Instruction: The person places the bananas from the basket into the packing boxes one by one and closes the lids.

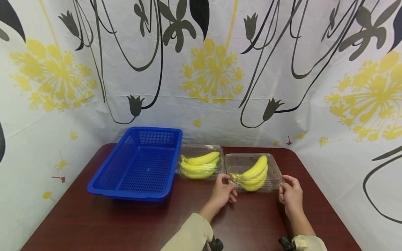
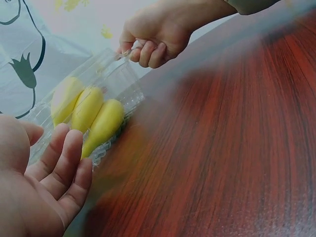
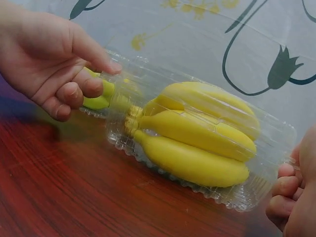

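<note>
A clear plastic clamshell container (image 1: 274, 170) with a bunch of yellow bananas (image 3: 197, 133) inside lies on the table in front of both hands. Its lid covers the fruit. My right hand (image 1: 292, 197) pinches the container's right front corner between thumb and curled fingers, as the left wrist view shows. At the opposite end, my left hand (image 1: 221, 191) touches the left front corner with a fingertip, its other fingers loosely bent and apart from the plastic. Left of it sits a second clear container (image 1: 188, 150), also with a bunch of yellow bananas (image 1: 201, 165) inside.
A blue plastic basket (image 1: 135, 193) with perforated sides stands on the left of the dark red-brown table (image 1: 94, 223), close to the second container. Behind the table hangs a white cloth (image 1: 220, 122) printed with flowers.
</note>
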